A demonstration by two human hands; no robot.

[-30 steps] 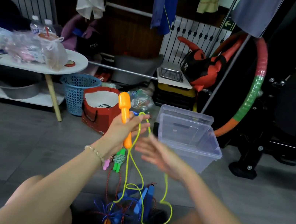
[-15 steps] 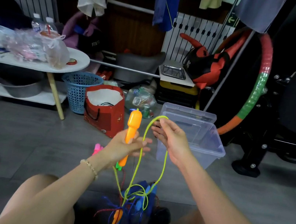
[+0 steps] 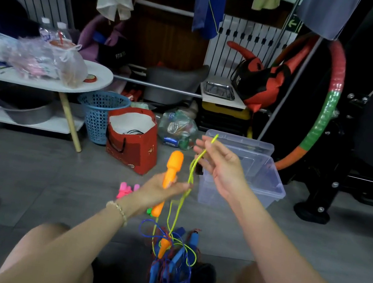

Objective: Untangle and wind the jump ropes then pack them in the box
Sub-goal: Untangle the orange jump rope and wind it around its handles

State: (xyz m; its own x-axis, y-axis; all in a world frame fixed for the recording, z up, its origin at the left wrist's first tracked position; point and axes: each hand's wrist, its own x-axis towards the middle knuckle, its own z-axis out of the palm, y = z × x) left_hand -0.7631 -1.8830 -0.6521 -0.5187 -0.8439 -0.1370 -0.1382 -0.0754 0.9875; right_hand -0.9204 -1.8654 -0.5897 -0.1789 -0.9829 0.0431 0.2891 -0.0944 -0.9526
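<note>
a: since half a second ago the right hand (image 3: 222,169) has been lifted higher, and more cord (image 3: 195,162) has been drawn up out of the tangle (image 3: 171,263) on the floor.
b: how are the fingers set?
a: the left hand (image 3: 160,192) is closed round the handle (image 3: 173,163), which is held upright. a loop of cord seems to be pinched between the right thumb and fingers, with the rest of that hand loosely spread.
b: how is the cord expected to handle?
a: thin, light and limp, probably slick. its lower end is threaded through the tangle beside a second handle (image 3: 164,245). it is best taken close to the held handle and fed in short loops. if it is yanked, knots may be tightened. the handle is rigid and easily gripped.
b: and the box (image 3: 270,191)?
a: it is left open on the floor, just beyond the right hand. no rope is seen in it.
</note>
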